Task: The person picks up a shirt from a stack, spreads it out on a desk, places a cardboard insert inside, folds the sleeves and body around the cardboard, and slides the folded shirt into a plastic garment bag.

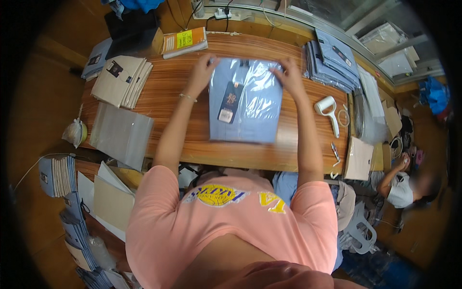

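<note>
- The folded blue shirt in its clear bag (245, 101) lay on the wooden table (183, 139)
- The left hand (204, 66) and right hand (287, 72) pinched its far corners, fingers pressed together
- It seemed the bag mouth was being closed; folding the flap flat would need even pressure

At the frame's centre lies a light blue folded shirt (245, 103) in a clear, glossy bag, with a dark navy hang tag (230, 98) ending in a white label. The tabletop (192, 139) under it is warm reddish-brown wood with streaky grain. At upper right sits a stack of blue shirts (332, 60); at upper left, a stack of beige shirts (122, 79) with small dark tags. A frosted grey-white plastic bag (120, 132) lies at left. A white tape dispenser (328, 111) lies at right. The notebook (185, 41) at top is orange with a yellow patch. The person's T-shirt (226, 216) is salmon pink with yellow-and-purple print.
</note>
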Tool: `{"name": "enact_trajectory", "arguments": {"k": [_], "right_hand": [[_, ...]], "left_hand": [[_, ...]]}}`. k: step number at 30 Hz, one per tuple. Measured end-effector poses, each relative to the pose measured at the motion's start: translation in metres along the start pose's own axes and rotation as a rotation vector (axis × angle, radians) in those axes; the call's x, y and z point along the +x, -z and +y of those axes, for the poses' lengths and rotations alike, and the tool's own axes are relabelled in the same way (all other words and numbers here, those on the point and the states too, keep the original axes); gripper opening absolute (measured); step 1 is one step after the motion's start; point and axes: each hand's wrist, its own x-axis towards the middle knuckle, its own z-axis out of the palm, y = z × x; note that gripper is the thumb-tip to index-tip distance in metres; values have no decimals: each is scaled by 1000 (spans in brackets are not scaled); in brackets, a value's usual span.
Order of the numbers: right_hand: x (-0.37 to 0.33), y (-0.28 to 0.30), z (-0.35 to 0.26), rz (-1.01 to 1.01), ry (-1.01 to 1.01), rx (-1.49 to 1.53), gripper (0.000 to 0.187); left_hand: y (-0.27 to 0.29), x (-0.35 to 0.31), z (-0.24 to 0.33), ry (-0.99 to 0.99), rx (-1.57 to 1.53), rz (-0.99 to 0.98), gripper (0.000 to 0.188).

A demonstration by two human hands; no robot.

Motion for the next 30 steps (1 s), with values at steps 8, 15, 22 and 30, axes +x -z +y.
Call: {"name": "enact_trajectory", "arguments": {"k": [8, 15, 22, 30], "right_hand": [[-39, -148, -11, 339, -126, -60, 31], [-40, -186, 5, 263, -222, -100, 30], [-35, -191, 10, 219, -263, -106, 30], [-37, -193, 12, 194, -293, -132, 30]], "left_hand": [[-114, -57, -10, 49, 251, 108, 33], [-135, -56, -34, 98, 503, -17, 35], [-135, -50, -35, 137, 479, -68, 36], [-135, -51, -35, 158, 460, -88, 36]]}}
